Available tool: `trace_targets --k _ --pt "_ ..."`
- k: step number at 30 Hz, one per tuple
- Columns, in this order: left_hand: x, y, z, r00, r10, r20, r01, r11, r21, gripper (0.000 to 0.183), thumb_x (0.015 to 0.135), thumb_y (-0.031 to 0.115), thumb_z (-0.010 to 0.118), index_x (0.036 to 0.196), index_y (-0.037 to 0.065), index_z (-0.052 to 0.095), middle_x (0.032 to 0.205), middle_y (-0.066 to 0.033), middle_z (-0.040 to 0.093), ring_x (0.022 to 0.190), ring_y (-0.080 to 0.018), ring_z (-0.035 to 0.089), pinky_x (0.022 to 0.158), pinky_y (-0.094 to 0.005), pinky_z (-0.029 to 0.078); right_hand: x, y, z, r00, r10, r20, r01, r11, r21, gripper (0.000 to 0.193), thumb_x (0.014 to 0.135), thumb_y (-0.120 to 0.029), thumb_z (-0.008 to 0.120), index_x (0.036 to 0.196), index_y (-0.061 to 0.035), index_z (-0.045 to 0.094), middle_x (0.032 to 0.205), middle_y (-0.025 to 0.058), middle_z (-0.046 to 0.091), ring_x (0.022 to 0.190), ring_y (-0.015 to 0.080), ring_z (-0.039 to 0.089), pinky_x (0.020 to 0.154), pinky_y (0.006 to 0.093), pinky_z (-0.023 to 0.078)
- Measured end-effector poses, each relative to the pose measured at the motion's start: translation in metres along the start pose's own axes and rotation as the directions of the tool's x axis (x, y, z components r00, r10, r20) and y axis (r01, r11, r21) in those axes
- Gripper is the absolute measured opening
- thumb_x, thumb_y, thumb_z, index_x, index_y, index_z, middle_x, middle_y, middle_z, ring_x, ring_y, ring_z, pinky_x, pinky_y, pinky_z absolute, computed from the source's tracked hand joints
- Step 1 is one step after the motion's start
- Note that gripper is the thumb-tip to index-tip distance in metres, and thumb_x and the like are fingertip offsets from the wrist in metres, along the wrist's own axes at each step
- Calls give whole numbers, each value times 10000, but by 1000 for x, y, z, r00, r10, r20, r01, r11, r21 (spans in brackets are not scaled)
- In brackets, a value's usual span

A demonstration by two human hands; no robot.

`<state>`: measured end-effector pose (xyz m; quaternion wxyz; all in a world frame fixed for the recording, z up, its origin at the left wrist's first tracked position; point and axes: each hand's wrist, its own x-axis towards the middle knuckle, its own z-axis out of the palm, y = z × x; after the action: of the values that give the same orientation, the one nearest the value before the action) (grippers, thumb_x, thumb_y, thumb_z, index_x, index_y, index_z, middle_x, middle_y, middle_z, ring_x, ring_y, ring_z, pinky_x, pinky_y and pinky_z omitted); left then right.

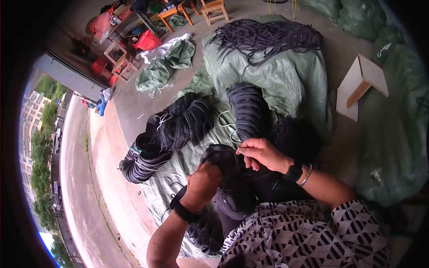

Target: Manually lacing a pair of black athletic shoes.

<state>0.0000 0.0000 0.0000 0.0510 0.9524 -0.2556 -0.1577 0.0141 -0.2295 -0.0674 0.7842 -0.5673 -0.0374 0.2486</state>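
Note:
On my lap lies a black shoe upper (230, 201) with a mesh part. My left hand (203, 185) is closed on its upper edge, fingers curled inward. Just right of it, my right hand (263, 154) is raised above the upper, thumb and forefinger pinched together; what they hold is too small to make out. Beyond my hands stands a row of nested black shoe uppers (248, 111), with a white cord (223, 123) beside it. More bundled black uppers (185, 123) lie to the left, tied with light cord.
A heap of black laces (272, 38) rests on a stuffed green woven sack (295, 80). At right, a small wooden stool (362, 85) lies beside large green sacks (393, 134). Wooden chairs (214, 11) and a red container (147, 41) stand farther back. A road runs along the left.

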Motion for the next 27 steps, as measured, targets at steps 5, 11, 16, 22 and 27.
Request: trace_targets --k 5,11,16,22,27 --pt "-7 10 14 969 -40 -244 -2 985 -170 96 796 102 600 886 110 634 869 -57 640 862 -254 632 709 -358 507 -4 1 -7 999 43 26 -41 998 -56 184 925 -146 558 996 21 589 693 84 622 493 85 554 462 208 454" --pt "-3 25 28 915 -251 -315 109 908 -404 147 787 101 599 925 147 615 888 -66 638 858 -280 617 687 -403 500 -2 3 0 998 -31 52 34 997 -71 216 917 -103 530 1092 23 532 790 116 656 530 91 563 508 218 470" --pt "-14 20 19 898 -54 -438 -19 987 -160 258 716 22 631 954 121 629 823 -39 634 828 -254 587 677 -355 505 -5 3 -4 999 -37 15 36 998 46 190 911 -119 564 1020 34 533 781 128 658 530 112 586 475 231 470" --pt "-7 30 25 902 -148 -406 43 966 -257 246 724 64 603 960 129 628 860 -44 629 853 -256 589 667 -364 505 -1 -2 -1 996 -79 -36 78 996 -34 149 913 -132 573 956 11 565 726 101 646 499 98 567 443 209 444" --pt "-10 24 23 924 224 -311 -141 953 268 137 693 128 616 825 129 581 780 -15 537 859 -228 548 627 -357 495 6 -22 2 978 -209 -13 203 960 -190 128 901 -119 583 951 -1 590 707 64 634 509 66 540 464 190 434"
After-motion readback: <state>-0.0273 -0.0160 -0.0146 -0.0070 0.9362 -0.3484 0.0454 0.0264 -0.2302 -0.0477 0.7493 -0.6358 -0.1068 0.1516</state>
